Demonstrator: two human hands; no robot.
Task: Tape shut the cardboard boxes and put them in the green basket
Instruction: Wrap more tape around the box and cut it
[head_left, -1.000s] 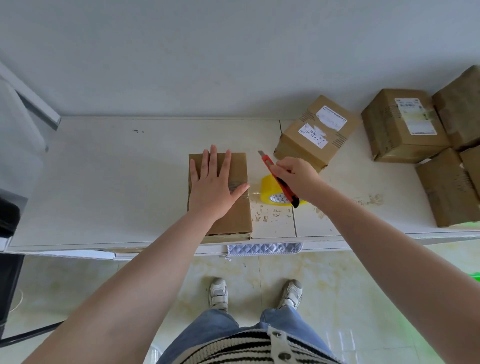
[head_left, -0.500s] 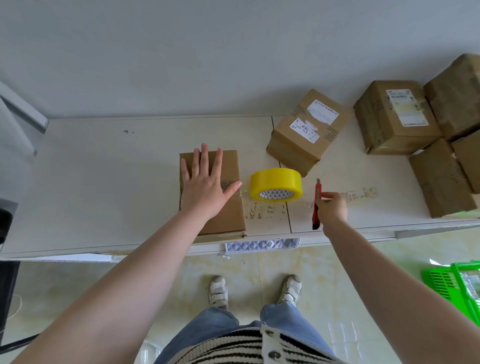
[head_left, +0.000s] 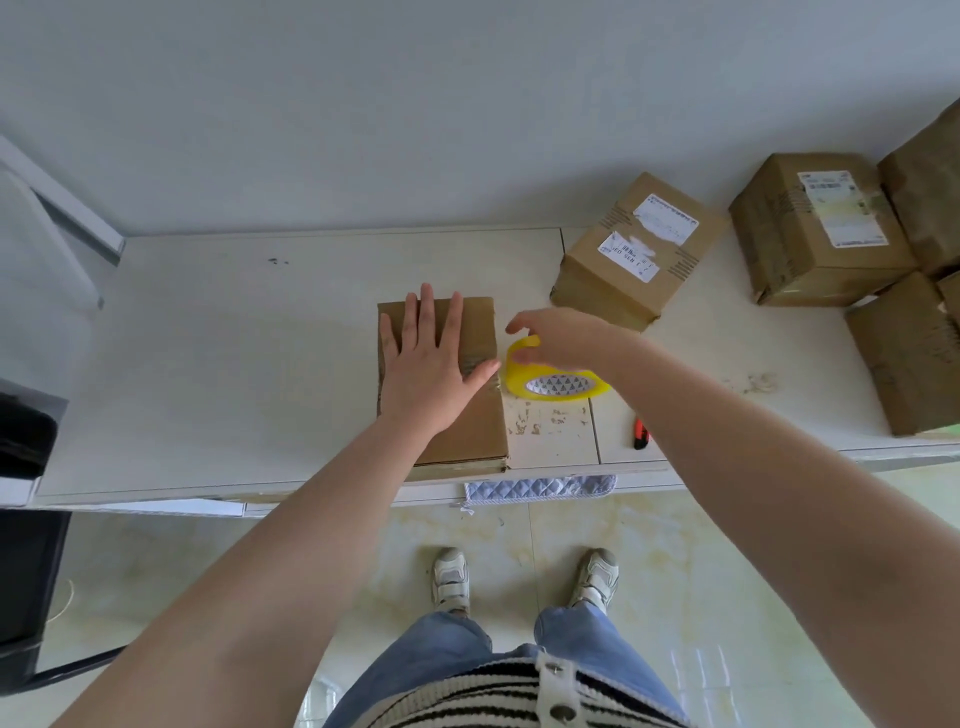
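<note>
The cardboard box being worked on lies flat near the front edge of the white worktop, and the left hand presses down on its top with straight, spread fingers, hiding much of the lid and any seam there. Just to the box's right stands the yellow roll of tape, its patterned core facing the camera. The right hand reaches over the roll with curled fingers and covers its upper part; it seems to be touching the roll, though whether it truly grips it cannot be made out. A red box cutter lies on the worktop to the right of the tape, mostly hidden behind the right forearm, so only its near end shows. Farther back sits a labelled box, tilted at an angle, and a group of other boxes fills the right end of the worktop, several of them cut off by the frame's edge. A quilted cloth pokes out under the worktop's front edge.
</note>
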